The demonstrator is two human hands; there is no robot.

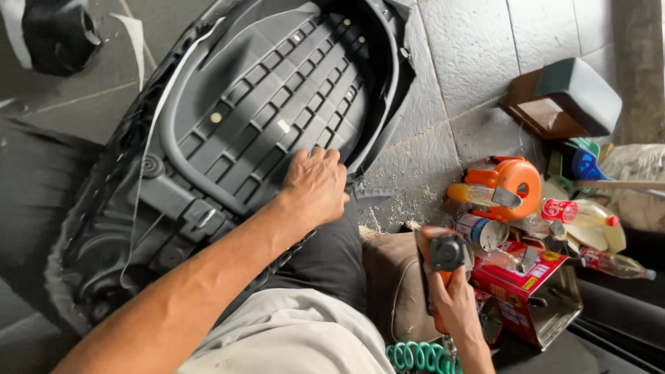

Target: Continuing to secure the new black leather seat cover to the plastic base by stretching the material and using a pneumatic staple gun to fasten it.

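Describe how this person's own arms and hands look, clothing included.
Both arms are bare from the elbow down: no sleeves, gloves, watch or rings show. The left hand ends a long, lean forearm with visible hair. The right hand shows slim fingers and a narrow wrist. Only the lower forearms are in view. Below them the person wears a light grey garment and dark trousers.

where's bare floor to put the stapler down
Bare tile between the upturned seat base and the small stool. Crowded to the right of the right hand: orange tool, bottles, red box.
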